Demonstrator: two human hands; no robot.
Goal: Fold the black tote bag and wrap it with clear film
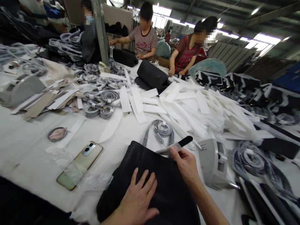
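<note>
A black leather-like bag [168,184] lies on the white-covered table in front of me. My left hand [140,193] rests flat on it, fingers spread. At the bag's upper right edge, my right hand [184,162] pinches a strap [186,141] with a rounded black end and a pale wrap around its lower part. Just beyond the bag sits a coiled grey strap [164,129] with gold-coloured hardware, its wrapped band running down behind the bag. What lies under the bag is hidden.
A tape dispenser [213,162] stands right of my right hand. A phone [79,165] and clear plastic [98,181] lie at left. Beyond are white foam strips [194,106], coiled straps [109,96] and another black bag [152,75]. Several people work across the table.
</note>
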